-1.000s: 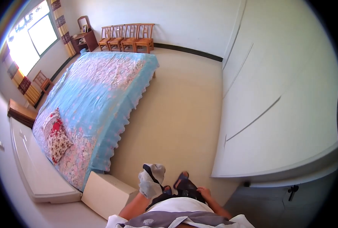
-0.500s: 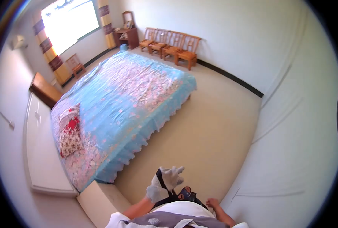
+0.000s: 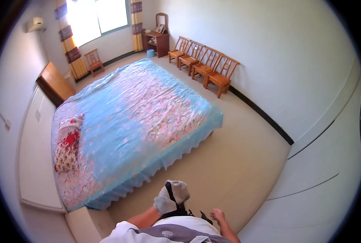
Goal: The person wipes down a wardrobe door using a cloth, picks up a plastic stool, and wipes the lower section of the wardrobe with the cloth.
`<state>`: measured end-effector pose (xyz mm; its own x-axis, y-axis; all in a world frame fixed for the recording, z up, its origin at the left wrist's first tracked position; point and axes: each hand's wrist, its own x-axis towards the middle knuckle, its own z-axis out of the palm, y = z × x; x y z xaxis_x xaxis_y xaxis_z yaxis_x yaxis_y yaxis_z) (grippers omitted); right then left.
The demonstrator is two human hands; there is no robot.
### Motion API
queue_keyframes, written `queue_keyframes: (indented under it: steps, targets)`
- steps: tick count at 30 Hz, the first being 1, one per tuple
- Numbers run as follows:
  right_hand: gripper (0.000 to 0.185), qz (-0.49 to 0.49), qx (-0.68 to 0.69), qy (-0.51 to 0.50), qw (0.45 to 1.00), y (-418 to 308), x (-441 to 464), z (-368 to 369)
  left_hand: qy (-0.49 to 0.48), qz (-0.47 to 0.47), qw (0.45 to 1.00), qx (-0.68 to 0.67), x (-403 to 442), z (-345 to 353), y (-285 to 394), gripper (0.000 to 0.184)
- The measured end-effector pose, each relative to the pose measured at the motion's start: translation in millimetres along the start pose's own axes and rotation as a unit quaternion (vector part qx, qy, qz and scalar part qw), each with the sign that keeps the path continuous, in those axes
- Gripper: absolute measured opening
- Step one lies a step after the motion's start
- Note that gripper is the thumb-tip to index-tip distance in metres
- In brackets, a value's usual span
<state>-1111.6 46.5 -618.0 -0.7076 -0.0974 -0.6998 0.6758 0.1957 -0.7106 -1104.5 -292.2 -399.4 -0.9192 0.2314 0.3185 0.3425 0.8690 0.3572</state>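
Observation:
My left hand [image 3: 175, 193] wears a light grey glove with a black strap across its back. It hangs in front of my waist, fingers curled in and closed, and nothing shows in it. Bare, my right hand [image 3: 217, 214] is to the right of my waist with its fingers loosely closed. No object is visible in it. Between the hands, close to my body, is a small dark item [image 3: 206, 218] with black straps; I cannot make out its kind. The bed [image 3: 123, 121], under a blue and pink flowered cover, stands ahead, apart from both hands.
A flowered pillow [image 3: 69, 143] lies at the bed's left end. Several wooden chairs [image 3: 219, 79] line the far wall beside a small dresser [image 3: 160, 42]. A pale cabinet [image 3: 85, 222] stands at my lower left. Beige floor [image 3: 225, 162] runs between bed and right wall.
My view has shifted, so the bed and chairs sit lower in it. The fingers of my gloved left hand were spread and are now curled in. My right hand has risen a little.

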Motion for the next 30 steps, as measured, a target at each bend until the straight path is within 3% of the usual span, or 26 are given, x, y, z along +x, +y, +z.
queue_keyframes:
  steps: [2, 5, 8, 10, 14, 15, 16, 17, 18, 19, 20, 21, 22, 23, 24, 26, 28, 30]
  targets:
    - [0.020, 0.043, -0.027, 0.003, 0.999, -13, 2, -10, -0.027, -0.031, 0.997, 0.066, 18, 76, -52, 0.008]
    - [0.020, 0.030, 0.010, 0.083, 0.996, -23, 10, -26, -0.025, 0.028, 0.999, 0.017, 96, 32, -43, 0.007]
    - [0.018, 0.021, 0.074, 0.173, 0.982, -12, 45, -47, -0.022, 0.091, 0.996, 0.001, 169, 33, -46, 0.007]
    - [0.022, 0.014, -0.137, 0.132, 0.982, -13, 65, -64, -0.015, 0.130, 0.991, 0.001, 216, 49, -48, 0.007]
    - [0.029, -0.042, -0.245, 0.115, 0.962, -31, 118, -94, 0.018, 0.207, 0.977, 0.052, 301, 89, -51, 0.007]
    - [0.031, -0.098, -0.291, 0.098, 0.947, -46, 131, -107, 0.022, 0.204, 0.977, 0.055, 319, 99, -50, 0.007]
    - [0.033, -0.157, -0.336, 0.079, 0.925, -66, 144, -121, 0.047, 0.282, 0.896, 0.339, 334, 114, -49, 0.009]
    - [0.037, -0.134, -0.362, 0.069, 0.920, -87, 156, -138, 0.063, 0.329, 0.732, 0.594, 349, 133, -49, 0.011]
    - [0.037, -0.144, -0.370, 0.062, 0.916, -111, 171, -154, 0.064, 0.341, 0.498, 0.795, 362, 154, -50, 0.014]
    - [0.037, -0.100, -0.332, 0.052, 0.937, -134, 188, -169, 0.045, 0.322, 0.215, 0.921, 374, 173, -55, 0.017]
    - [0.038, -0.054, -0.294, 0.037, 0.954, -150, 209, -182, 0.011, 0.281, -0.090, 0.955, 386, 190, -63, 0.020]
    - [0.030, -0.163, -0.530, -0.042, 0.831, -137, 258, -208, 0.010, 0.323, -0.055, 0.945, 398, 210, -71, 0.022]
    - [0.030, -0.172, -0.539, -0.064, 0.822, -165, 266, -214, -0.016, 0.320, -0.056, 0.946, 417, 202, -62, 0.022]
    - [0.024, -0.013, -0.310, -0.029, 0.950, -196, 275, -227, -0.024, 0.328, -0.101, 0.939, 439, 196, -52, 0.022]
    - [0.019, 0.154, -0.058, 0.014, 0.986, -230, 289, -238, -0.030, 0.336, -0.144, 0.930, 461, 185, -45, 0.024]
    - [0.018, 0.101, -0.030, 0.044, 0.993, -291, 319, -247, -0.049, 0.353, -0.122, 0.926, 489, 184, -50, 0.023]
    - [0.018, 0.050, 0.012, 0.083, 0.995, -344, 346, -244, 0.087, 0.265, -0.030, 0.960, 513, 189, -62, 0.020]
    - [0.021, -0.023, 0.091, 0.060, 0.994, -394, 372, -230, 0.069, 0.295, -0.005, 0.953, 535, 187, -68, 0.020]
